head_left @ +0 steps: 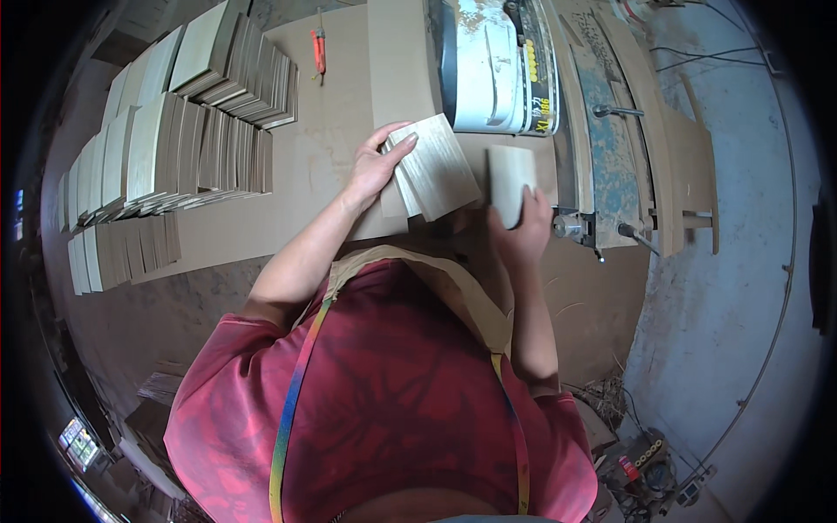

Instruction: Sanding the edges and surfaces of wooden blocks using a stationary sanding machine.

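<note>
My left hand [377, 167] is closed on several thin, pale wooden boards [436, 166], fanned slightly apart, with the thumb across the top one. They are held above the front edge of the brown work surface. To the right, my right hand [523, 228] grips a smaller-looking pale wooden board [511, 179] by its near end, its outline smeared by motion. A narrow gap separates this piece from the boards in my left hand. Just beyond it stands a white and black machine [488, 65].
Stacks of thin wooden boards [166, 148] stand along the left of the brown work surface [305, 166]. A red-handled tool [319, 54] lies near its far edge. At the right is a worn blue metal machine bed [615, 131] with protruding levers. A pale wall [741, 261] borders the right side.
</note>
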The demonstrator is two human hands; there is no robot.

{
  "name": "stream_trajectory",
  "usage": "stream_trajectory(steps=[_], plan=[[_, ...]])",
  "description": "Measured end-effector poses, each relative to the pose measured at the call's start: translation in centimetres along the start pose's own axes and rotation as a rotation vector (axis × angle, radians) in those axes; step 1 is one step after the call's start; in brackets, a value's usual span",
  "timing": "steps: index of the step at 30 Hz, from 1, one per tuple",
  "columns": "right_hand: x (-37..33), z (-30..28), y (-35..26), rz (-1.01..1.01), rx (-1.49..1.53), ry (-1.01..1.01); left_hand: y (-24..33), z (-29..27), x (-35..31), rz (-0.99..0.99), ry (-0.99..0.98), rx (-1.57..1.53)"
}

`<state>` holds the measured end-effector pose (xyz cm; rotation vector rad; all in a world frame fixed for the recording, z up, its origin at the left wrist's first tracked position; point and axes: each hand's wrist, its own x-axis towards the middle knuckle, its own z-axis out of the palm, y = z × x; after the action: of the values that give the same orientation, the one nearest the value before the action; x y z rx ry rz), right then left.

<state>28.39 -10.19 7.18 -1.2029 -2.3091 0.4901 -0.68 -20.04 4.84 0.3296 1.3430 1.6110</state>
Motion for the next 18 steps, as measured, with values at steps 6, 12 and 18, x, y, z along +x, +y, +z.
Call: stream_trajectory(steps=[6,12,18], plan=[[0.6,4.6,6.3,-0.017,-0.309,0.166,0.9,-2.6,-1.1,-0.004,-0.092,-0.001],[5.9,8.6,8.6,-0.124,-0.334,0.264,0.0,-2.5,-1.0,-0.011,-0.075,-0.022],[7.2,2.5,-1.5,-0.154,0.133,-0.151,-2.3,-0.9,-1.3,0.076,0.038,0.117]])
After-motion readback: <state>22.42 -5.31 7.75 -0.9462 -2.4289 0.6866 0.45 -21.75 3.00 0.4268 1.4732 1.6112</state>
